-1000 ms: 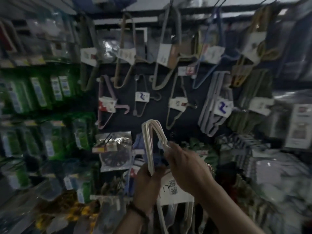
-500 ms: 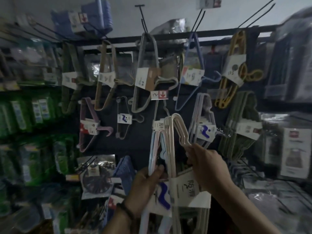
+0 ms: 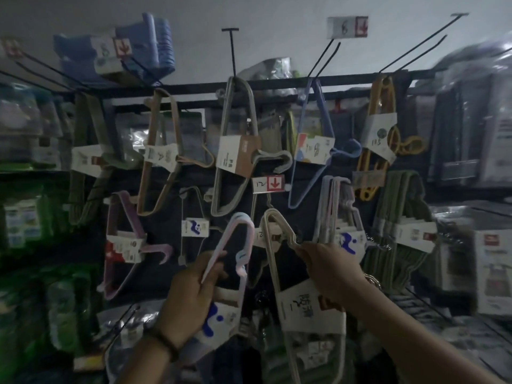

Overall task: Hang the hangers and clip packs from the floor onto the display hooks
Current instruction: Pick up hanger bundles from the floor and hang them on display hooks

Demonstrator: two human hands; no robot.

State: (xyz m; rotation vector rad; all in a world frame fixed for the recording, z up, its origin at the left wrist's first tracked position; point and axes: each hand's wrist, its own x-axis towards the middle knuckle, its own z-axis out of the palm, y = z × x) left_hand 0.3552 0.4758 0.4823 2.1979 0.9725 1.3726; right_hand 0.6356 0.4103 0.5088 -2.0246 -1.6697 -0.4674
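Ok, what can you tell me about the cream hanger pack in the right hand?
The cream hanger pack is a bundle of thin, plastic-looking hangers banded by a white card sleeve with dark print. It stands on end, one rounded shoulder uppermost. The right hand pinches it near the neck, above the sleeve.

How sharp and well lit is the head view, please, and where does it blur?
Head view: dim; beige hanger pack in the right hand and pastel hanger pack in the left hand read clearly; green packs and wrapped goods at the edges smear.
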